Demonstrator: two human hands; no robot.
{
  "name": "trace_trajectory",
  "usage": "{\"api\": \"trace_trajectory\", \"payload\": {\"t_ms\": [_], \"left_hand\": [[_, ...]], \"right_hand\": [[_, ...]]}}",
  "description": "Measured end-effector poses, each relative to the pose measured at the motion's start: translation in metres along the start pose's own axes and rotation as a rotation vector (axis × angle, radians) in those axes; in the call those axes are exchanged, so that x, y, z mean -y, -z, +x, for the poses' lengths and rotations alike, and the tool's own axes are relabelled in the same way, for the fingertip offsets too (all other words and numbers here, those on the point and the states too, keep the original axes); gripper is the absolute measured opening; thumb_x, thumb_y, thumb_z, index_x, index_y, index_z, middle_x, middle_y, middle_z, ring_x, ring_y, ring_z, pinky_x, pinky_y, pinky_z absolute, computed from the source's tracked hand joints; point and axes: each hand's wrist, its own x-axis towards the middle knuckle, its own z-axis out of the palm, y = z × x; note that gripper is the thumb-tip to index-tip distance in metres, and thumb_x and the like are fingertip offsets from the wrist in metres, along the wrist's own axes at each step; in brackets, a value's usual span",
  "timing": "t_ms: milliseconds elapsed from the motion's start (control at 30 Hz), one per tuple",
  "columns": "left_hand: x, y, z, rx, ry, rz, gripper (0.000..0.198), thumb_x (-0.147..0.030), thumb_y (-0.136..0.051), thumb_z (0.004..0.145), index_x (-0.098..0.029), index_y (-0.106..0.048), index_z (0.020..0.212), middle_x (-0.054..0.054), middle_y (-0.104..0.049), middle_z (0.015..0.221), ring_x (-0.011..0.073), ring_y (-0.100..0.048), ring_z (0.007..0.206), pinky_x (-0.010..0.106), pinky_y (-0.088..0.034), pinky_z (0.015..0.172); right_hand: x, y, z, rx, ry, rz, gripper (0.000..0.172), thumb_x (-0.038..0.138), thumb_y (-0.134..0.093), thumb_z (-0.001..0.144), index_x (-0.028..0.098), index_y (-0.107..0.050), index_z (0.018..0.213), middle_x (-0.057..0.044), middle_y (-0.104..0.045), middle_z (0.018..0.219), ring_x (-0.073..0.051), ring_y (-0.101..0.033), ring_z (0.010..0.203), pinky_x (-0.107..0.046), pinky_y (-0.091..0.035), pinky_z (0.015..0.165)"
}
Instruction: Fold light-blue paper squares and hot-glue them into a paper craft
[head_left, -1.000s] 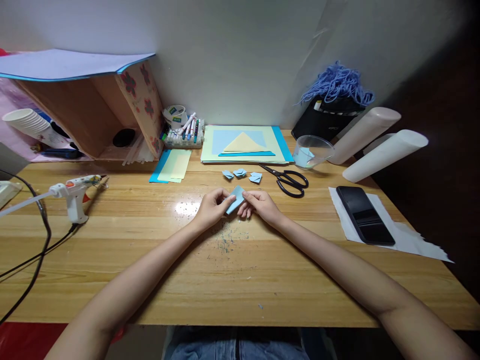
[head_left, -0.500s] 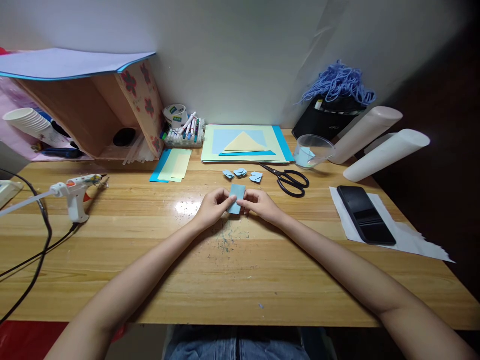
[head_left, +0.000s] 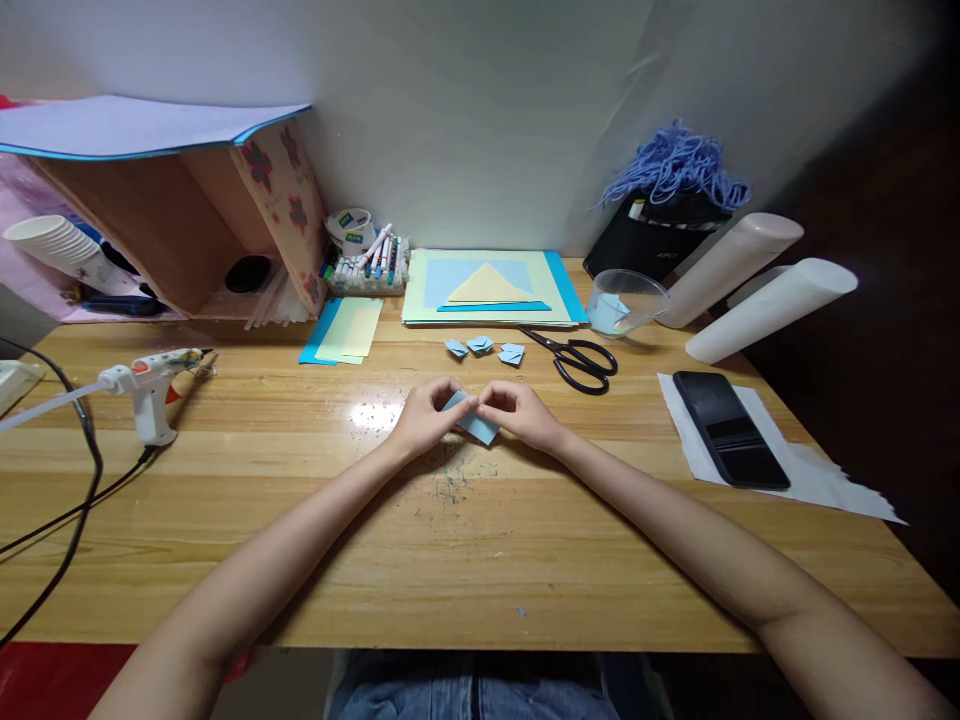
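A small light-blue piece of paper (head_left: 481, 428) is pinched between my two hands above the table, tilted with one corner pointing down to the right. My left hand (head_left: 429, 412) grips it with thumb and fingers on its left side. The thumb and fingertips of my right hand (head_left: 520, 410) close on its upper right edge, the two thumbs nearly meeting. Just beyond my hands lie several small folded light-blue paper pieces (head_left: 480, 345). To their right rest black-handled scissors (head_left: 585, 365), blades pointing to the back left.
Stacked coloured paper (head_left: 551, 290) lies at the back, with marker pens (head_left: 375, 262) beside it. A glue gun (head_left: 154, 395) stands left. A clear plastic cup (head_left: 645, 300) and a phone (head_left: 727, 430) on white paper are right. Dark scraps (head_left: 454, 485) litter the wood before me.
The light-blue paper has turned from upright to slanted, its lower end swinging to the right. My fingers have shifted on it, with the right hand now at its upper edge.
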Motion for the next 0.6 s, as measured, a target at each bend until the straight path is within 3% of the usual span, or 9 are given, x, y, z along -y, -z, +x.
{"api": "trace_trajectory", "payload": {"t_ms": [167,600], "left_hand": [[0.0024,-0.0003,0.0003,-0.059,-0.056,0.079,0.032,-0.043,-0.061,0.074,-0.013,-0.054,0.065,-0.002,-0.049,0.057,0.0085,-0.045,0.054,0.020,-0.034,0.050],[0.0043,0.0007,0.0012,-0.147,-0.074,0.072,0.028,-0.042,-0.057,0.077,-0.016,-0.052,0.068,-0.002,-0.049,0.061,0.0092,-0.043,0.055,0.021,-0.032,0.052]], "right_hand": [[0.0010,-0.0020,-0.0008,-0.006,0.000,-0.018,0.025,0.038,-0.062,0.075,0.016,-0.055,0.068,0.001,-0.054,0.064,-0.010,-0.050,0.058,-0.023,-0.041,0.053],[0.0018,0.0003,0.0025,-0.222,0.028,-0.003,0.029,0.044,-0.065,0.070,0.017,-0.056,0.066,-0.001,-0.057,0.064,-0.013,-0.051,0.060,-0.026,-0.042,0.057]]}}
